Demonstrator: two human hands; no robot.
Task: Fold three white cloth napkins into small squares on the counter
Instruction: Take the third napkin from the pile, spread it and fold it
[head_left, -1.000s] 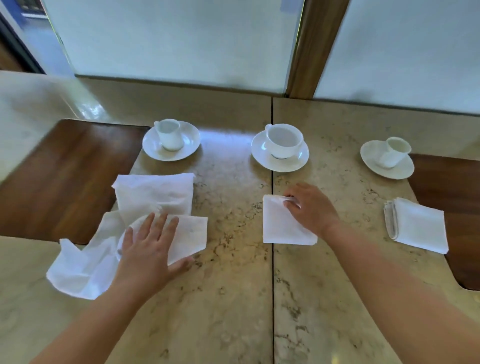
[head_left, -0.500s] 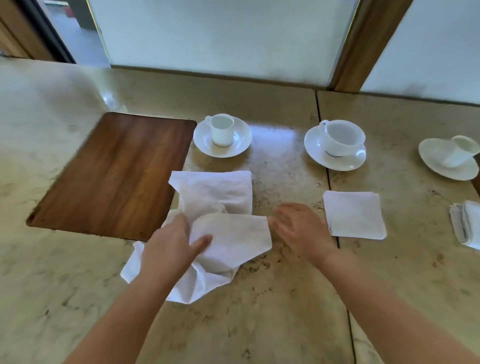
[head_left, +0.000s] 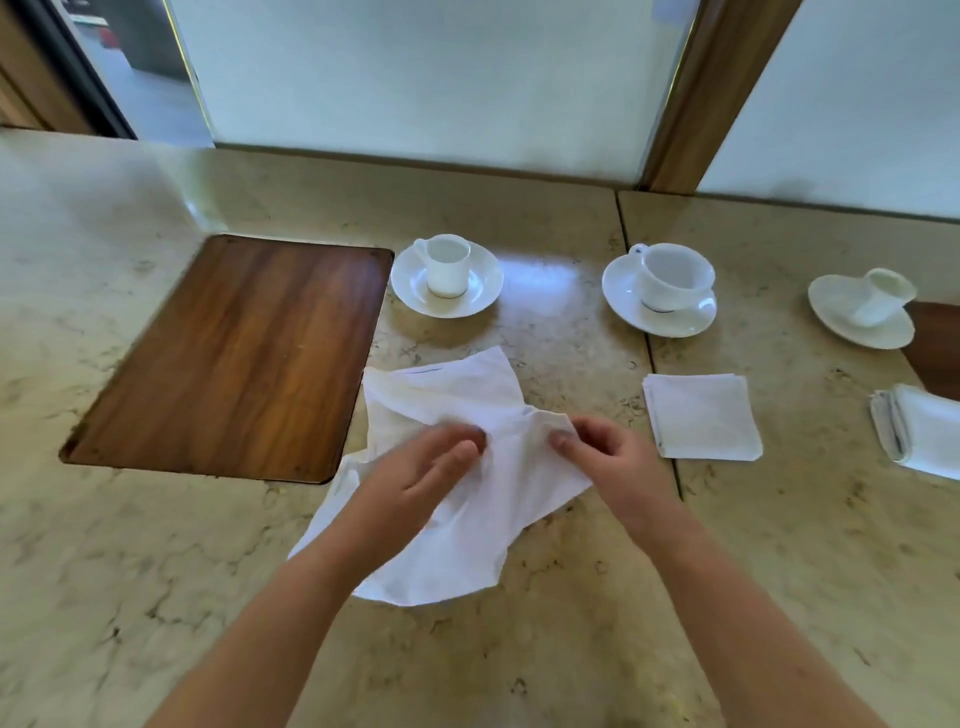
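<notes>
Marble counter (head_left: 156, 545) fills the head view, with frosted window panes across the top and a wood inlay (head_left: 234, 358) at left of centre. We see three cups on saucers in a row along the middle: left cup (head_left: 447, 265), middle cup (head_left: 672, 278), right cup (head_left: 883, 296), which looks tipped on its saucer.

The unfolded napkin (head_left: 457, 530) lies crumpled at centre frame, just right of the inlay. Our left hand (head_left: 415, 478) lies on it with fingers mostly straight, thumb beside them; it looks to be pressing, not gripping. Our right hand (head_left: 608, 462) has curled fingers and thumb pinching the napkin's right-hand fold near its upper corner. One folded napkin (head_left: 704, 418) sits as a neat square right of centre, apart from the hands. Another folded napkin (head_left: 919, 431) lies at the right edge.

We judge that two are done and this is the third. To do it well: find the true corners first, pull the cloth flat and taut against the counter, line up edge to edge before creasing, then smooth from the crease outward with a flat palm. Match the size of the finished square.

Hard to tell: the left palm hides the cloth under it, so any grip there is uncertain. The napkin's corners are lost in the folds. The far-right napkin and a second wood inlay (head_left: 935, 348) are cut off by the frame edge. Wide-angle bend distorts the rim.
</notes>
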